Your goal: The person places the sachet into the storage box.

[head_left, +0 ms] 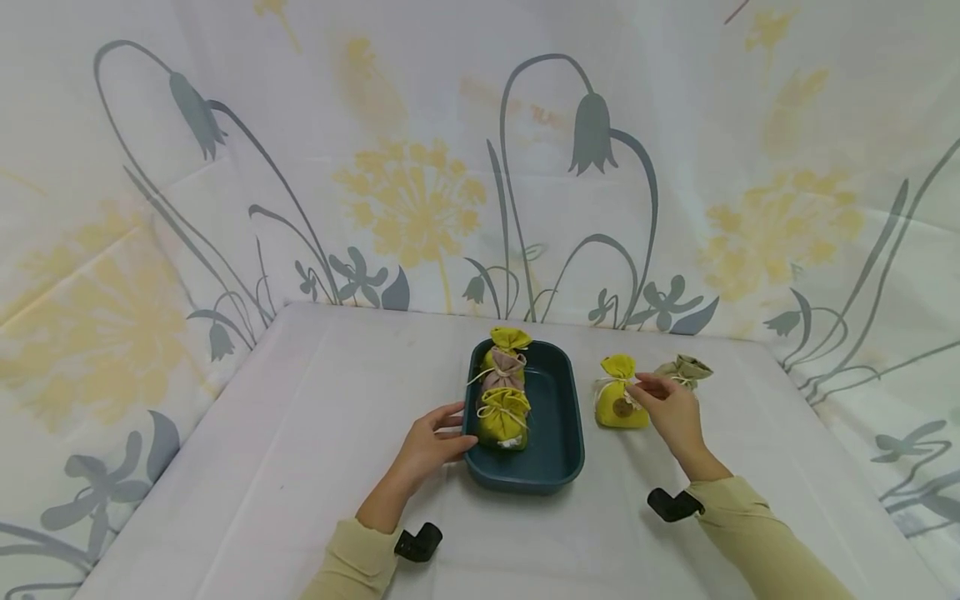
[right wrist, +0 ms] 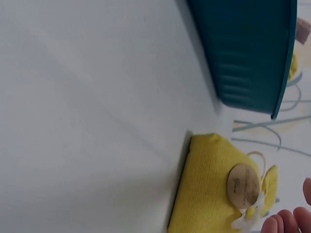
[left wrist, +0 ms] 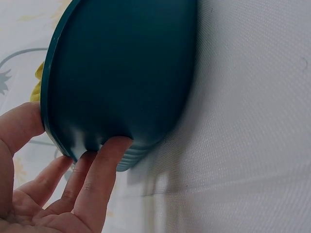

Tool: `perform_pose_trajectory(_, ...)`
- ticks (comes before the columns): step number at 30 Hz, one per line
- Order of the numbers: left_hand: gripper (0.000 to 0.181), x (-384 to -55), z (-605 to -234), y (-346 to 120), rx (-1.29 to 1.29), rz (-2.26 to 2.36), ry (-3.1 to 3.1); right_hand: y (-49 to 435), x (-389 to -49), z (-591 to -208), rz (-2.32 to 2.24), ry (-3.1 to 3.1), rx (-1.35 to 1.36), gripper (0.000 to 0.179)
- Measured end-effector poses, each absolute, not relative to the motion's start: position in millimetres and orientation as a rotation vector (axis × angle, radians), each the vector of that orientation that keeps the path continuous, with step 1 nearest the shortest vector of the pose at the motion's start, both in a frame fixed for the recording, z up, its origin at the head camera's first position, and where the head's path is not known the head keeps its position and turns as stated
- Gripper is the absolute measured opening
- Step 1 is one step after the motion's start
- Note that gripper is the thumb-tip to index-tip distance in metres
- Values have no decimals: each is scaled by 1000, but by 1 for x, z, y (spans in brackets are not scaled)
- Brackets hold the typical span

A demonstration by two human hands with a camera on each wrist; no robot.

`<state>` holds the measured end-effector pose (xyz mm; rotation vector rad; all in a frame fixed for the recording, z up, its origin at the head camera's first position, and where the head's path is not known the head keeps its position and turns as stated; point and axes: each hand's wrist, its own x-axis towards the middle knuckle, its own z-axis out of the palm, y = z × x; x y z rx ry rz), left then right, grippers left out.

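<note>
A dark teal plastic tub [head_left: 551, 417] stands on the white cloth. Along its left side sit two yellow drawstring pouches [head_left: 504, 421] and a mauve drawstring pouch [head_left: 504, 373] between them. My left hand [head_left: 435, 442] holds the tub's left edge, thumb at the rim and fingers against the outer wall [left wrist: 121, 73]. Right of the tub, another yellow drawstring pouch [head_left: 611, 408] stands upright with a round brown tag [right wrist: 244, 186] and white lace. My right hand [head_left: 671, 412] is beside its tied neck; in the right wrist view, thumb and fingertips are apart with nothing between them.
An olive-beige drawstring pouch [head_left: 684, 369] stands behind my right hand, partly hidden by it. White cloth [head_left: 337, 392] covers the table. A flower-printed curtain [head_left: 435, 100] rises at the back and sides. Black devices [head_left: 420, 542] are worn on both wrists.
</note>
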<state>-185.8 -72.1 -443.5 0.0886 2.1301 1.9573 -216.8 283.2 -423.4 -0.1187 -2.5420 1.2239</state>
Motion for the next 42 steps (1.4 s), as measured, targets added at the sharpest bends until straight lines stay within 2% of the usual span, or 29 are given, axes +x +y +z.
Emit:
perform_pose_trajectory(10, 62, -186, -446, -73, 105, 1960, 2126, 292, -241, -425, 1277, -2585, -186, 42)
perform_pose_trajectory(26, 61, -185, -447, -74, 121, 1973, 2117, 285, -261, -419, 1556, -2787, -447, 74)
perform_pose_trajectory(33, 61, -184, -445, -73, 116, 1964, 2126, 286, -258, -421, 1512, -2757, -428, 72)
perform_pose_trajectory(42, 62, -186, -449, -73, 117, 1970, 2133, 290, -246, -418, 1435, -2656, -372, 61)
